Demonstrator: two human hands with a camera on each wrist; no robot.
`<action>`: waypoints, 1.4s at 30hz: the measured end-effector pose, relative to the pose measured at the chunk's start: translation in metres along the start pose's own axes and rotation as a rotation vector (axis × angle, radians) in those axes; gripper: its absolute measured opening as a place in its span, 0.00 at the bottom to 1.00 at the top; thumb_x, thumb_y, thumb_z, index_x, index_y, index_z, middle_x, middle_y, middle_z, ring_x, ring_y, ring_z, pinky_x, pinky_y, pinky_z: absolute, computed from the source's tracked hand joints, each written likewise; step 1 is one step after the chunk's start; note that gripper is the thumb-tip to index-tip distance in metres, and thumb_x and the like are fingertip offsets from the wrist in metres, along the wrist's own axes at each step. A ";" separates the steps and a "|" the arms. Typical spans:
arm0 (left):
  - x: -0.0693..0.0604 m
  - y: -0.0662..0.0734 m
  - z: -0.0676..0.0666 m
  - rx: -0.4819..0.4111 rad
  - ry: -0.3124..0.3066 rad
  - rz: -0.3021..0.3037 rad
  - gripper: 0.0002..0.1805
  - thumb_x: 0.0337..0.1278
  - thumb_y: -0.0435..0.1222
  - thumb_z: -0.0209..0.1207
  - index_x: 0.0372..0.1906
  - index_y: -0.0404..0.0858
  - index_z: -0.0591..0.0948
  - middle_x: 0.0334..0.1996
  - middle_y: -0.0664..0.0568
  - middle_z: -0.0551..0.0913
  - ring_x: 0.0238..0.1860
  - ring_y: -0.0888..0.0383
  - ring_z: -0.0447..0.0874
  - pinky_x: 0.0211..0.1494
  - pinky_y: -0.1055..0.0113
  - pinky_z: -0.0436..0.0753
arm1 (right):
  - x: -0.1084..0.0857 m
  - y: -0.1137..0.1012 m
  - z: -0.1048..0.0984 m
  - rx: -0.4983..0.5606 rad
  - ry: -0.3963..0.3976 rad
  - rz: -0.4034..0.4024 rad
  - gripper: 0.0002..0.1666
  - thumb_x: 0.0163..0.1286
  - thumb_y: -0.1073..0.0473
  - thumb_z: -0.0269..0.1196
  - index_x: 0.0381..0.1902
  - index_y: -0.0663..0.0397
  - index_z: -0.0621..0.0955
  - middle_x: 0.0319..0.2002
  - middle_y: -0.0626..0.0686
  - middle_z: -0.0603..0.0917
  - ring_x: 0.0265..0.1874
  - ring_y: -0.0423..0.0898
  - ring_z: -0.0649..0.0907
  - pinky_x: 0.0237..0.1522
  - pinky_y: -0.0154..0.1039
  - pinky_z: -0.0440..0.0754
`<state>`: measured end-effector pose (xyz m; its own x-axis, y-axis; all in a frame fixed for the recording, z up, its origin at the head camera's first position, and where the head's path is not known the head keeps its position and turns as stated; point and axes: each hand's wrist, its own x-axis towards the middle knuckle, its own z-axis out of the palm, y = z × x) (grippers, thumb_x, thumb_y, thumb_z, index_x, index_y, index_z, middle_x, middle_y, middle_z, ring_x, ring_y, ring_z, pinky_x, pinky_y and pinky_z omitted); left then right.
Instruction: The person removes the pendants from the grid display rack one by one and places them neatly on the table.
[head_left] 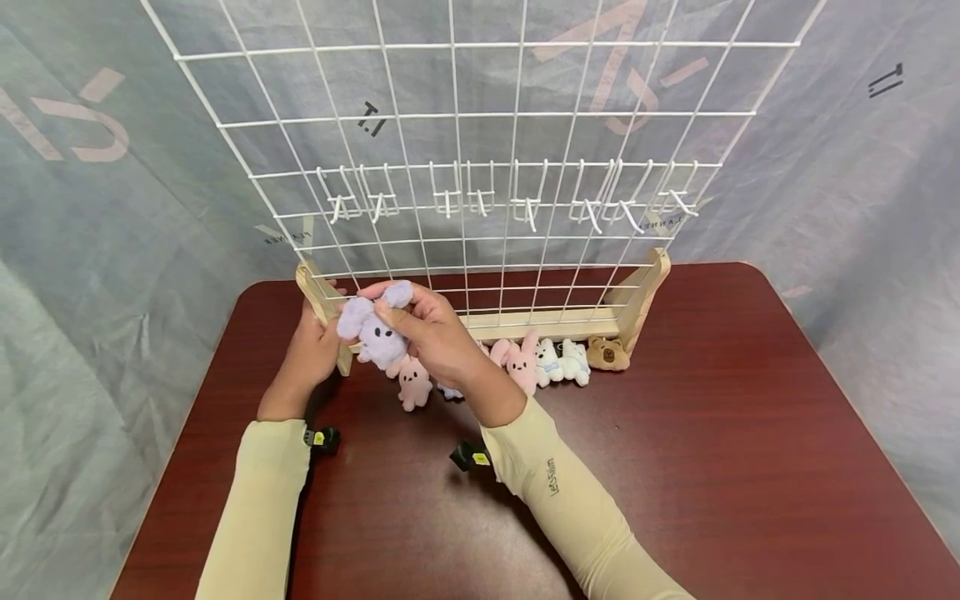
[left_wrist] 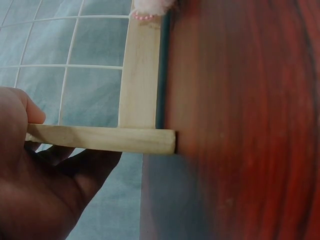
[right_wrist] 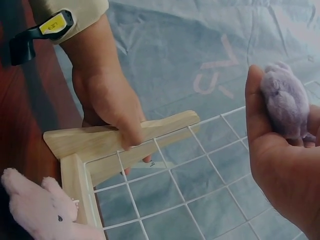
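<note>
My right hand (head_left: 438, 333) pinches a lavender plush toy (head_left: 381, 335) with floppy ears and a small black nose, held up in front of the grid's lower left part. In the right wrist view the plush toy (right_wrist: 285, 102) shows between thumb and fingers. With my left hand (head_left: 311, 346) I grip the left wooden side foot (head_left: 322, 300) of the rack; in the left wrist view the thumb lies on one side of the wooden foot (left_wrist: 100, 138) and the fingers on the other. A pink plush toy (head_left: 414, 385) lies on the table below my right hand.
A white wire grid (head_left: 487, 114) stands upright on a wooden base (head_left: 555, 319), with several white hooks (head_left: 527, 208) in a row. Along the base lie a pink bunny plush (head_left: 520, 365), white plush toys (head_left: 573, 363) and a brown plush (head_left: 607, 354) on the dark red table (head_left: 712, 417).
</note>
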<state>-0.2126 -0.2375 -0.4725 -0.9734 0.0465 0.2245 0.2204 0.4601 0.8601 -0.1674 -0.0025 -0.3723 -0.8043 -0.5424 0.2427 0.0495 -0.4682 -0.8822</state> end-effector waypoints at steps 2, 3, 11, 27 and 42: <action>0.000 0.000 0.000 0.003 -0.001 0.000 0.33 0.84 0.45 0.47 0.81 0.36 0.53 0.74 0.35 0.69 0.74 0.39 0.69 0.76 0.38 0.65 | 0.000 0.001 -0.001 -0.006 0.007 -0.001 0.21 0.85 0.66 0.47 0.66 0.79 0.70 0.39 0.46 0.90 0.31 0.43 0.91 0.31 0.35 0.87; 0.000 -0.001 0.001 0.005 0.000 -0.003 0.33 0.84 0.45 0.48 0.82 0.37 0.53 0.74 0.35 0.69 0.74 0.39 0.69 0.77 0.37 0.65 | 0.000 0.001 -0.001 -0.005 0.010 0.000 0.22 0.85 0.66 0.47 0.66 0.79 0.71 0.38 0.47 0.90 0.31 0.43 0.91 0.30 0.35 0.87; -0.002 -0.003 0.000 0.020 0.004 -0.011 0.32 0.83 0.42 0.48 0.81 0.38 0.54 0.75 0.37 0.70 0.73 0.41 0.70 0.77 0.40 0.64 | 0.002 0.007 -0.001 -0.018 0.022 -0.002 0.22 0.85 0.66 0.48 0.64 0.81 0.73 0.37 0.49 0.90 0.31 0.44 0.91 0.32 0.36 0.88; -0.001 -0.003 0.000 0.005 0.013 -0.003 0.32 0.76 0.30 0.42 0.81 0.39 0.56 0.72 0.35 0.72 0.70 0.41 0.73 0.73 0.41 0.68 | 0.003 0.011 -0.004 -0.012 0.110 0.051 0.26 0.88 0.56 0.46 0.72 0.68 0.73 0.34 0.52 0.89 0.26 0.44 0.90 0.28 0.38 0.88; -0.003 0.000 -0.001 0.007 0.002 -0.013 0.31 0.78 0.33 0.43 0.82 0.41 0.55 0.74 0.35 0.71 0.73 0.40 0.71 0.74 0.39 0.67 | 0.004 0.015 -0.005 -0.045 0.180 0.062 0.27 0.88 0.52 0.44 0.69 0.67 0.74 0.36 0.54 0.86 0.25 0.45 0.89 0.28 0.40 0.88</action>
<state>-0.2095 -0.2379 -0.4725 -0.9761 0.0389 0.2139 0.2070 0.4670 0.8597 -0.1731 -0.0082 -0.3862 -0.8935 -0.4342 0.1145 0.0795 -0.4038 -0.9114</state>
